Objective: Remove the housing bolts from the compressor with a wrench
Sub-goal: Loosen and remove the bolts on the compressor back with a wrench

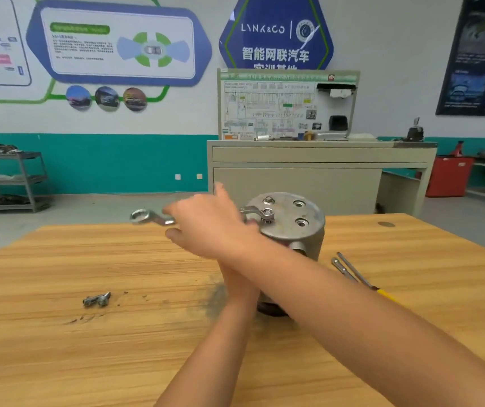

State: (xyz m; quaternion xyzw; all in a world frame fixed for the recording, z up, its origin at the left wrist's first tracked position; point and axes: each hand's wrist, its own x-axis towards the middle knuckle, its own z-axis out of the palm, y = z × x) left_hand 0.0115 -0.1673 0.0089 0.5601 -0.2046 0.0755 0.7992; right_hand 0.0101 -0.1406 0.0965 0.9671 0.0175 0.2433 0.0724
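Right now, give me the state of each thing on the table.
Compressor: upright on the table.
Wrench: ring end on a top bolt.
Rear bolt: seated.
Two top holes: empty.
Loose bolts: lying on the table.
Long tools: lying right of the compressor.
Right hand: holding the wrench.
Left hand: against the compressor, fingers hidden.

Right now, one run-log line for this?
right hand on wrench | ring end on bolt atop compressor | left hand at compressor, grip hidden | loose bolts on table
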